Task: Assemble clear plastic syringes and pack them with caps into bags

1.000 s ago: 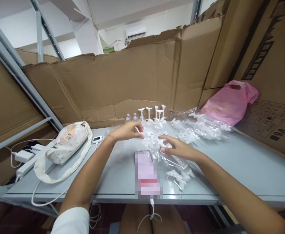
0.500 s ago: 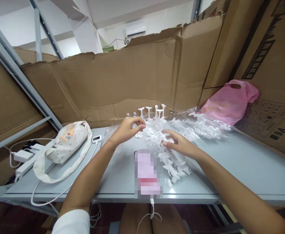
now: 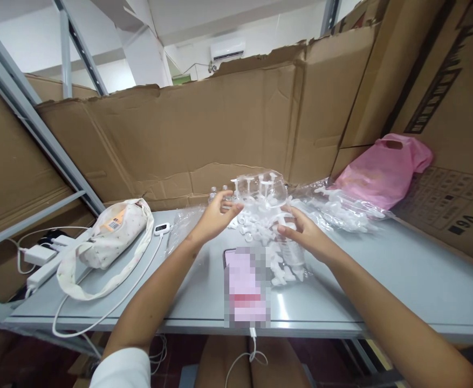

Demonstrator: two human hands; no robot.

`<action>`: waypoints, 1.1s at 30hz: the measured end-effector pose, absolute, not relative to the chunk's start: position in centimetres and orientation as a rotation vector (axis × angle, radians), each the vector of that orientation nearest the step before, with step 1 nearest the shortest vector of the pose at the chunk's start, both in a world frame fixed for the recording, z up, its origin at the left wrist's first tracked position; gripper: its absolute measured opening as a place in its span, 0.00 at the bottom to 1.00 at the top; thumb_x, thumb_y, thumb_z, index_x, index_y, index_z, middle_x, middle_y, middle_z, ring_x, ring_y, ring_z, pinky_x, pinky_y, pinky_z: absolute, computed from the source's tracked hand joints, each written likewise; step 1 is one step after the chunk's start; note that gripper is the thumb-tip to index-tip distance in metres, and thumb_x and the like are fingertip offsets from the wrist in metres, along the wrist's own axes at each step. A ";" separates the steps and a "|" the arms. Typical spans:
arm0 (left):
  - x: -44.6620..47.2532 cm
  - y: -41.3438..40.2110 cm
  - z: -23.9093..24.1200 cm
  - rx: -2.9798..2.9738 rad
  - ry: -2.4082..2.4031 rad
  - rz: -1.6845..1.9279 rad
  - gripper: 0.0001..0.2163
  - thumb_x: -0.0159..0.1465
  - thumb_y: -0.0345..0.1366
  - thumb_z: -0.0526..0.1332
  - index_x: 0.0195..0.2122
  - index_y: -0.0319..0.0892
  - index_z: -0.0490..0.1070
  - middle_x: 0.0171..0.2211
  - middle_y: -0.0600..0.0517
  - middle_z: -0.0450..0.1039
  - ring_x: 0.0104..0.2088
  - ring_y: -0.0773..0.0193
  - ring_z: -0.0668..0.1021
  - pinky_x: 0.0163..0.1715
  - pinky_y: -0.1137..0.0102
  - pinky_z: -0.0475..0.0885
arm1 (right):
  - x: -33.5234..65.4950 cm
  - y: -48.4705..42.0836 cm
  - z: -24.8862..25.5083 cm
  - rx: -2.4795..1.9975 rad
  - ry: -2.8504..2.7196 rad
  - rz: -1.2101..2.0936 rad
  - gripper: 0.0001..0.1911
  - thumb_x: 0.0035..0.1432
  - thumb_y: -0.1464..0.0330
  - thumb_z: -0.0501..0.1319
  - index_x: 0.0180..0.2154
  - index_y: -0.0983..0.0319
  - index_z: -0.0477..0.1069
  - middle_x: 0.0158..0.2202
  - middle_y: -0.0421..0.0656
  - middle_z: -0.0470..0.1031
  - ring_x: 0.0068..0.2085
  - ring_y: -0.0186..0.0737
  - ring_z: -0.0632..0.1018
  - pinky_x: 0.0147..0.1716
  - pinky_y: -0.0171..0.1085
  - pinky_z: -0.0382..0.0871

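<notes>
In the head view, my left hand (image 3: 221, 214) hovers at the left of a heap of small white plastic pieces (image 3: 246, 223), its fingers apart and nothing visible in them. My right hand (image 3: 303, 230) grips a clear plastic bag (image 3: 287, 250) between thumb and fingers. White winged pieces (image 3: 280, 272) and what look like clear ribbed tubes lie inside that bag. Its raised film spreads over the heap and in front of several upright white T-topped rods (image 3: 266, 186). Small clear bottles (image 3: 213, 192) stand just behind my left hand.
A phone (image 3: 246, 285) with a cable lies at the grey table's (image 3: 382, 285) front edge. Left are a white fabric bag (image 3: 117, 242), a small white device (image 3: 162, 229) and a power strip (image 3: 44, 275). A pink bag (image 3: 377, 172) and cardboard walls (image 3: 220, 129) bound the back.
The clear bag has shifted away from me and its film has risen before the rods. My left hand has spread its fingers, while my right hand has moved slightly right.
</notes>
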State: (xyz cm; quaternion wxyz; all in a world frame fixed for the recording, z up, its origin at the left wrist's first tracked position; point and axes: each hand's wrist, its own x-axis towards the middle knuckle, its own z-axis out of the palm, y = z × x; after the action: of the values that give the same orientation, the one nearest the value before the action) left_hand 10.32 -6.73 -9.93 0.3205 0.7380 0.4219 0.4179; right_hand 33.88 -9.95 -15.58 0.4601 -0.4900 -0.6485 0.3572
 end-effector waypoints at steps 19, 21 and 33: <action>9.2 -15.8 -7.2 1.975 0.646 1.580 0.10 0.63 0.31 0.58 0.46 0.44 0.66 0.24 0.57 0.72 0.25 0.71 0.77 0.28 0.75 0.76 | 31.2 -16.7 -9.8 -0.740 -1.596 0.572 0.06 0.58 0.64 0.62 0.39 0.56 0.72 0.34 0.41 0.78 0.36 0.38 0.79 0.34 0.36 0.75; 8.9 -16.0 -7.1 2.026 0.645 1.607 0.11 0.63 0.30 0.57 0.48 0.44 0.65 0.24 0.58 0.71 0.25 0.71 0.76 0.27 0.75 0.75 | 30.9 -16.9 -9.3 -0.737 -1.550 0.514 0.02 0.58 0.66 0.63 0.33 0.57 0.72 0.30 0.39 0.77 0.31 0.36 0.78 0.31 0.35 0.75; 6.4 -15.1 -7.2 2.104 0.379 1.505 0.16 0.65 0.29 0.56 0.52 0.50 0.67 0.24 0.58 0.70 0.25 0.71 0.76 0.25 0.74 0.75 | 31.2 -16.8 -9.6 -0.426 -1.570 0.483 0.20 0.60 0.73 0.59 0.51 0.48 0.71 0.28 0.35 0.78 0.24 0.34 0.79 0.32 0.42 0.79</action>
State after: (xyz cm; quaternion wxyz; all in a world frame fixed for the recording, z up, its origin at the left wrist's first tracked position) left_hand 6.36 -15.06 -7.17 0.2608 0.7770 0.1398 0.5557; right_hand 31.19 -16.84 -9.55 0.6610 -0.1885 -0.6941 0.2137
